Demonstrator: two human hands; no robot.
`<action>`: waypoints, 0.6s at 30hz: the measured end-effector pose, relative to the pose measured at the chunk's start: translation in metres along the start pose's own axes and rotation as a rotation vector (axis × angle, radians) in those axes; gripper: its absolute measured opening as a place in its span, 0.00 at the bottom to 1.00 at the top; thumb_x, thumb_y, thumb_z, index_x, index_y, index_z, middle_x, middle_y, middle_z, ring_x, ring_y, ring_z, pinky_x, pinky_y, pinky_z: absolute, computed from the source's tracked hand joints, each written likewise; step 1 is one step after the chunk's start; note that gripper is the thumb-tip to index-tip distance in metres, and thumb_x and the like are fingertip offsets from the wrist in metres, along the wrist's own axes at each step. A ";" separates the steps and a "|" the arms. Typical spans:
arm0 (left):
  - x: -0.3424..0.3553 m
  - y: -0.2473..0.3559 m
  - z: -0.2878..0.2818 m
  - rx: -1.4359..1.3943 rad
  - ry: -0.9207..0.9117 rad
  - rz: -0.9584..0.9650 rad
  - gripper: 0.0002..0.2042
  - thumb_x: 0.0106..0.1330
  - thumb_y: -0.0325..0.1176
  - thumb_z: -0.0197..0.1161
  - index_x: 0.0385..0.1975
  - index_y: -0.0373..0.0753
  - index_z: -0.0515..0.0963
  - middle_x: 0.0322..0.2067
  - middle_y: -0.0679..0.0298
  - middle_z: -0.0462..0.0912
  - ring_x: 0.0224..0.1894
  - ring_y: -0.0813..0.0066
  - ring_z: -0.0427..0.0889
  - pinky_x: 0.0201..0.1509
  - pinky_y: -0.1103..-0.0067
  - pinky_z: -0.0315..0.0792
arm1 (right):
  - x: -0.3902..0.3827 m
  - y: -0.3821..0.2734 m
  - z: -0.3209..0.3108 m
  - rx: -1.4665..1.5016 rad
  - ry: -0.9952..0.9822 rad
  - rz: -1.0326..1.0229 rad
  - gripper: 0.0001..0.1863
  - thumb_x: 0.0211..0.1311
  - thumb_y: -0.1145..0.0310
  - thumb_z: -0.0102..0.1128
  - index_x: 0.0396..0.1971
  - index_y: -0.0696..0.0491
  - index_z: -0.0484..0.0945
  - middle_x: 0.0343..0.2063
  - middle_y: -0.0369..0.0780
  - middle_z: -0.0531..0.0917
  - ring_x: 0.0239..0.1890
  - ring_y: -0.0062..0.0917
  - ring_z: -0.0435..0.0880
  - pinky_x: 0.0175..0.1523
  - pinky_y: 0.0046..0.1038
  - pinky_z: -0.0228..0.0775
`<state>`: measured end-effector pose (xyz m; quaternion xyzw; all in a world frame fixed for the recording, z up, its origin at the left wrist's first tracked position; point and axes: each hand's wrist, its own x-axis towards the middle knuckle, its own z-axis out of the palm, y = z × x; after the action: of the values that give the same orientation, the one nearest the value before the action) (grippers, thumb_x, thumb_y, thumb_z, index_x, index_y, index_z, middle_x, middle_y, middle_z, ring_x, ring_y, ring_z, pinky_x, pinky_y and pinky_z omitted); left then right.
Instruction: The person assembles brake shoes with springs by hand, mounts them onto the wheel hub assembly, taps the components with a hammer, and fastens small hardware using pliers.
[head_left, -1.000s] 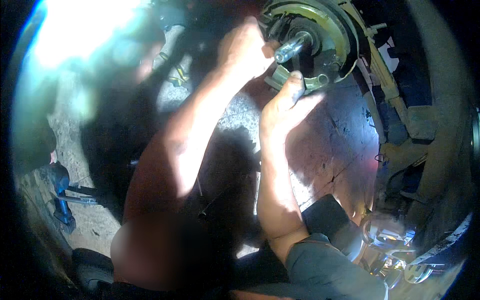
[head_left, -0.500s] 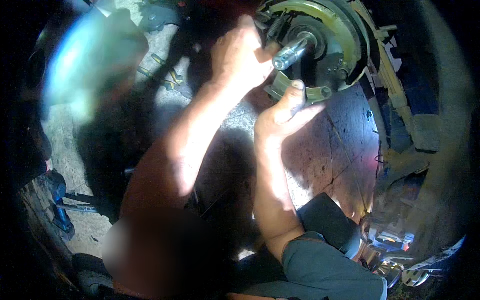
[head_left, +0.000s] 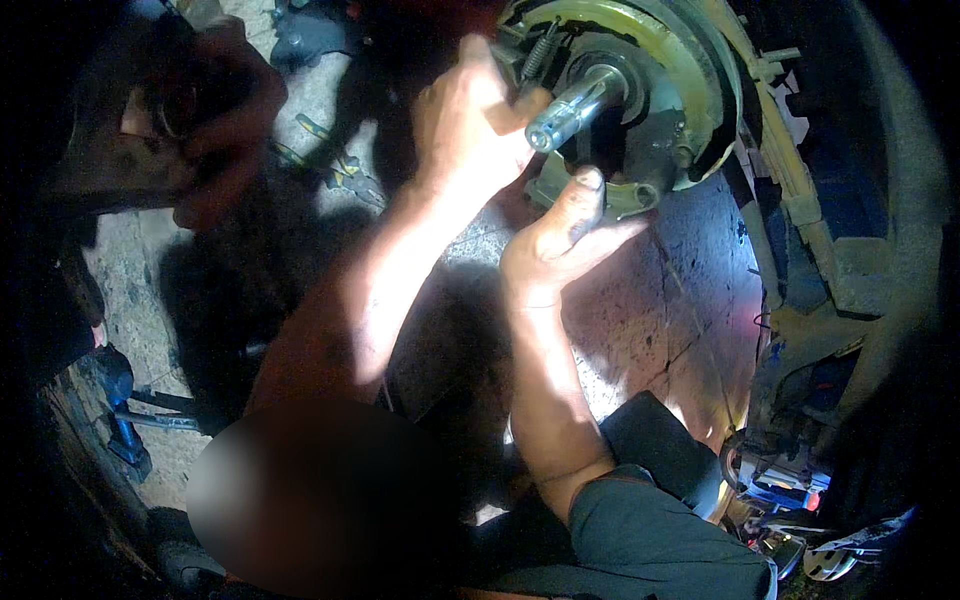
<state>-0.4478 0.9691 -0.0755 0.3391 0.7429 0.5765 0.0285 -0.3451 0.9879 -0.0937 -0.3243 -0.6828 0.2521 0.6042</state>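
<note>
A brake assembly (head_left: 700, 100) with a greenish backing plate, a coil spring (head_left: 541, 51) and a protruding shiny spindle (head_left: 565, 113) fills the upper middle. My left hand (head_left: 470, 125) is curled at its left side, beside the spring and spindle; what the fingers grip is hidden. My right hand (head_left: 565, 235) is lower, with its thumb up and fingers wrapped under a curved brake shoe (head_left: 632, 197) at the bottom of the assembly, holding it.
Another person's hand (head_left: 225, 130) holds a dark object at upper left. Yellow-and-black pliers (head_left: 350, 172) and a blue-and-black tool (head_left: 125, 430) lie on the concrete floor (head_left: 150, 300). Metal framework (head_left: 800, 200) runs down the right, above assorted metal items (head_left: 790, 490).
Both my hands have shifted slightly left in view, the right also lower, along with the assembly. The bright glare at upper left has gone, showing the other person's hand there.
</note>
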 end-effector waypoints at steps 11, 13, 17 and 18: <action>-0.040 -0.001 0.006 -0.135 0.251 0.165 0.27 0.49 0.31 0.70 0.48 0.28 0.67 0.42 0.49 0.75 0.43 0.60 0.76 0.51 0.72 0.70 | 0.002 0.031 -0.006 0.063 -0.021 -0.088 0.34 0.61 0.54 0.54 0.53 0.70 0.58 0.48 0.57 0.69 0.49 0.39 0.70 0.53 0.37 0.63; -0.078 -0.007 -0.019 -0.176 0.247 0.356 0.21 0.51 0.28 0.68 0.44 0.29 0.70 0.39 0.52 0.75 0.40 0.61 0.76 0.47 0.70 0.71 | -0.004 0.012 0.002 0.020 -0.014 -0.060 0.32 0.61 0.56 0.53 0.52 0.69 0.59 0.46 0.55 0.69 0.48 0.38 0.70 0.53 0.37 0.62; -0.089 0.028 -0.027 -0.104 0.102 0.560 0.21 0.44 0.27 0.68 0.42 0.31 0.75 0.38 0.54 0.75 0.37 0.59 0.75 0.42 0.69 0.69 | -0.012 0.015 -0.005 0.014 -0.022 -0.079 0.32 0.59 0.57 0.56 0.52 0.67 0.60 0.45 0.54 0.71 0.47 0.38 0.72 0.53 0.35 0.63; -0.079 0.033 -0.020 -0.108 0.168 0.570 0.23 0.44 0.28 0.69 0.43 0.31 0.74 0.38 0.54 0.76 0.39 0.60 0.75 0.43 0.69 0.69 | -0.012 0.015 -0.007 0.008 -0.024 -0.084 0.31 0.58 0.57 0.57 0.52 0.67 0.61 0.45 0.54 0.71 0.47 0.38 0.72 0.53 0.35 0.63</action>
<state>-0.3799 0.9134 -0.0679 0.4830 0.5856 0.6261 -0.1782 -0.3350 0.9886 -0.1114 -0.2900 -0.7020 0.2332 0.6073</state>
